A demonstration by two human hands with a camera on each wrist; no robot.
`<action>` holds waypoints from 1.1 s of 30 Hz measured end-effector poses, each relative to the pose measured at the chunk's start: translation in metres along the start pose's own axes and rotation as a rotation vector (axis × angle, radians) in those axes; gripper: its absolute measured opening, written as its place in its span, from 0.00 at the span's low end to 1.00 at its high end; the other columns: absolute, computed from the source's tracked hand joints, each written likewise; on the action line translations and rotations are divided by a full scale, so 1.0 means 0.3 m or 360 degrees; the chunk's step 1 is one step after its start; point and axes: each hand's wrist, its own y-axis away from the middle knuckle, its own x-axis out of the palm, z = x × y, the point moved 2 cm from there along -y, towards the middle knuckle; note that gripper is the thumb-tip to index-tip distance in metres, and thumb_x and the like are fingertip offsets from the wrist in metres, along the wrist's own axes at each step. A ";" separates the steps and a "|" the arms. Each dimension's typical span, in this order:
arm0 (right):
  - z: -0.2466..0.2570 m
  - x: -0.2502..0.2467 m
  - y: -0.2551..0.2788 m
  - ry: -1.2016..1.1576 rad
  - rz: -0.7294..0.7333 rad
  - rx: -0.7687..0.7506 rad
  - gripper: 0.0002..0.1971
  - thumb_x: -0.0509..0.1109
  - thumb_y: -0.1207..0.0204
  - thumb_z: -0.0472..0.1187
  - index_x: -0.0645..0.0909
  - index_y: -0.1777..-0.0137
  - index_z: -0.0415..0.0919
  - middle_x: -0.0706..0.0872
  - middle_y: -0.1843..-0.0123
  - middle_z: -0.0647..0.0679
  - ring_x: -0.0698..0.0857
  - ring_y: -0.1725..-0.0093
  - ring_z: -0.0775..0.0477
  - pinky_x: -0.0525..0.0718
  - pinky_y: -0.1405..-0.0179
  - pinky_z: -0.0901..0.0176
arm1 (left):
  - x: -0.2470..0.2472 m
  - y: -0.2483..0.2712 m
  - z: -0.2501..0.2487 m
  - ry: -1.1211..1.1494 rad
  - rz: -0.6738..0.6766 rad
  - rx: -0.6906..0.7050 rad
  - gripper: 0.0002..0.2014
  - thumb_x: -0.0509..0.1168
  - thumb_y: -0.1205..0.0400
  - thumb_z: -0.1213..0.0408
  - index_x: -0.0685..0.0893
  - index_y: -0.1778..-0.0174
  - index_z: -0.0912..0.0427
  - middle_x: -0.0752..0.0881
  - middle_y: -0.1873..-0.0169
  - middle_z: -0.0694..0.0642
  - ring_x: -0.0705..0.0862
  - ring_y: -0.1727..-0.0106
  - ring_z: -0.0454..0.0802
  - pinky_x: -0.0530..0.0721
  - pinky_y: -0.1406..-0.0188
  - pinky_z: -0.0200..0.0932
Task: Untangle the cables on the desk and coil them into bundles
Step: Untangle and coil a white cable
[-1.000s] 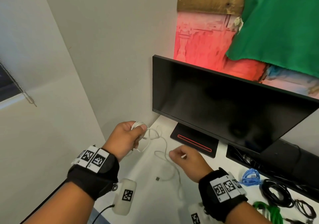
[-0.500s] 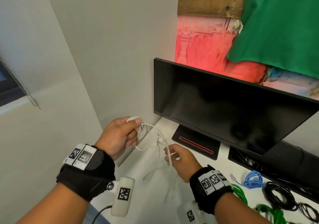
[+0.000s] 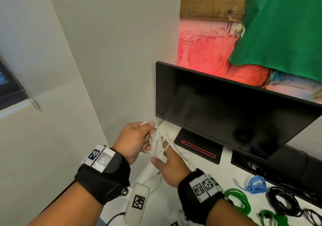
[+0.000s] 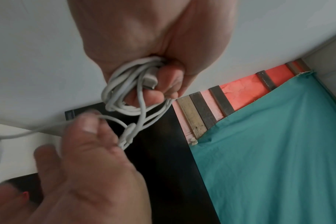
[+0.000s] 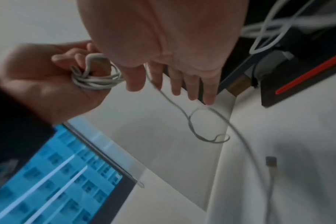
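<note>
Head view shows the left hand (image 3: 135, 139) clenched around several turns of a thin white rubber-sheathed charging cable (image 3: 157, 138), held up above the white desk (image 3: 224, 175) near the left corner of the black flat monitor (image 3: 226, 107). The right hand (image 3: 169, 166) sits just beside it with fingers spread and straight, gripping nothing; the loose strand runs across or between those fingers, though exactly how is hard to tell.

Coiling of this 1 cable looks to be the step in hand, roughly midway: a bundle exists, yet a long tail hangs down to the desk, ending in a small metal plug (image 5: 271, 162). Next the right hand likely needs to catch the slack and lay another turn onto the bundle, first easing out the small kink that the right wrist view shows in the hanging strand.

Coiled green cables (image 3: 238, 200), a blue cable bundle (image 3: 257, 184) and black cables (image 3: 282, 203) lie on the desk at right, partly cut off by the frame edge. Whether those are finished bundles cannot be judged. Both wrist views are blurred, and the left palm hides the inner turns.
</note>
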 end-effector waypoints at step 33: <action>-0.202 0.061 -0.090 -0.0231 0.0062 0.0128 0.10 0.70 0.20 0.36 0.90 0.55 0.52 0.90 0.65 0.53 0.87 0.62 0.57 0.85 0.51 0.65 | -0.035 -0.014 -0.209 0.0468 0.0142 0.0305 0.15 0.64 0.17 0.57 0.77 0.69 0.58 0.65 0.87 0.48 0.63 0.86 0.45 0.74 0.79 0.40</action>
